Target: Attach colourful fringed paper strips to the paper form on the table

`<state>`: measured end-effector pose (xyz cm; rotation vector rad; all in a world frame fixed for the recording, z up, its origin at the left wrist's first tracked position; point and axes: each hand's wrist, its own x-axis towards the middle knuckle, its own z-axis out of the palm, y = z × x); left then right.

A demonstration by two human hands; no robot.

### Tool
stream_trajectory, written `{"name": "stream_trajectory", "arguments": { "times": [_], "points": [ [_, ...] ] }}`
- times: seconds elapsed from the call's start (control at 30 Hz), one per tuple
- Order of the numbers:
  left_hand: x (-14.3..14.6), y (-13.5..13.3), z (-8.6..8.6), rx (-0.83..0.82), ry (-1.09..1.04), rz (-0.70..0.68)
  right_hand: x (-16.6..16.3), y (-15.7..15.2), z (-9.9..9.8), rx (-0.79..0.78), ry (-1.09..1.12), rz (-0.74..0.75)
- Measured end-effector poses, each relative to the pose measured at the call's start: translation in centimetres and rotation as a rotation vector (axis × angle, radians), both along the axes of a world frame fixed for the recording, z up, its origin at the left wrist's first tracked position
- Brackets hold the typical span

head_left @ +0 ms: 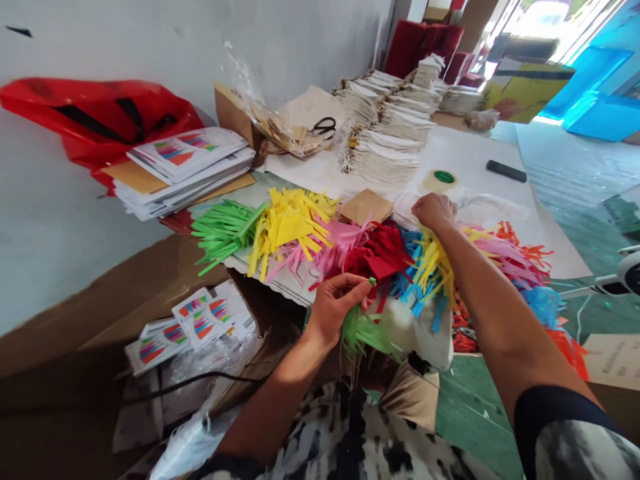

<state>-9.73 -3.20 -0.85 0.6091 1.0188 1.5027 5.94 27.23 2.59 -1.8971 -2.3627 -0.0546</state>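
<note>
My left hand (333, 307) is closed in a pinch on the folded top of a light green paper tassel (363, 333), whose strips hang down near my lap. My right hand (436, 212) reaches over the table with its fingers curled together, beside clear plastic (480, 207). Whatever those fingers hold is hidden. Between and around the hands lie bunches of fringed strips: green (225, 230), yellow (293, 223), pink (345, 240), dark red (383, 250) and blue (413, 293). A brown paper square (367, 207) rests behind the red bunch.
Piled white bundles (385, 153) stand at the back. Scissors (324, 125), a tape roll (444, 177) and a black phone-like object (506, 171) lie on the table. Printed cards (200, 317) fill a cardboard box (100, 300) at left. A white fan-like device (627, 273) is at right.
</note>
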Motion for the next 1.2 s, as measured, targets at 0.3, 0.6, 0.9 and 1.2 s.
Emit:
{"name": "stream_trajectory", "arguments": {
  "times": [0.3, 0.6, 0.9, 1.2],
  "points": [
    [1.2, -2.7, 1.0, 0.203, 0.475, 0.153, 0.9, -16.9, 4.7, 0.004, 0.988, 0.32],
    [2.5, -4.8, 2.2, 0.519, 0.824, 0.239, 3.0, -29.7, 0.6, -0.241, 1.316, 0.354],
    [3.3, -5.9, 2.8, 0.606, 0.865, 0.153, 4.8, -32.0, 1.5, -0.17, 1.153, 0.377],
    [3.3, -6.4, 2.4, 0.545, 0.832, 0.126, 5.0, -32.9, 1.1, -0.17, 1.248, 0.267]
  ]
}}
